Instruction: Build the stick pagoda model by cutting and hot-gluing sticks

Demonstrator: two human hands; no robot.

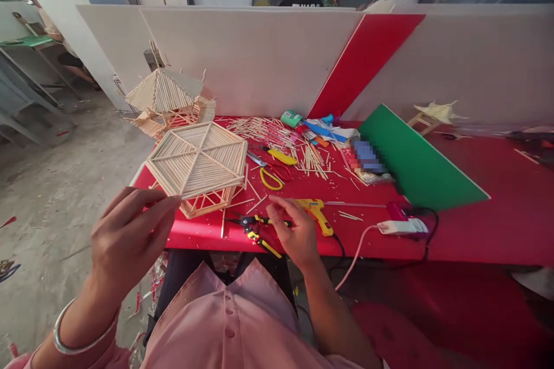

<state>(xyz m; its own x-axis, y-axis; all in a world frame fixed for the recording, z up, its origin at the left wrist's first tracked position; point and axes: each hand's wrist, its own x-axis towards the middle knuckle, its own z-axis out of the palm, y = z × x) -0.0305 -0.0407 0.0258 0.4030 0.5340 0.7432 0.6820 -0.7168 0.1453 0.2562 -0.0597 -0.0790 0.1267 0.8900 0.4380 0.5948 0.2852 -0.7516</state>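
Observation:
A hexagonal model pavilion [197, 158] made of thin wooden sticks stands at the left of the red table, its flat roof divided by spokes. My left hand [134, 236] is closed, thumb and fingertips pinched at the roof's near corner. Over the table's front edge is my right hand [296, 230], holding nothing, its thumb and fingers apart. Beside and partly under it lie black-and-yellow pliers [255, 228]. A yellow glue gun [318, 214] rests just to the right of that hand. Yellow-handled scissors [270, 177] lie beyond it.
Another stick model [162, 95] with a pointed roof stands behind at left. Loose sticks [264, 130] and a yellow utility knife [282, 156] lie mid-table. A green board [422, 161] leans at right, near a power strip [402, 226] with cables. Two people sit beyond the partition [251, 57].

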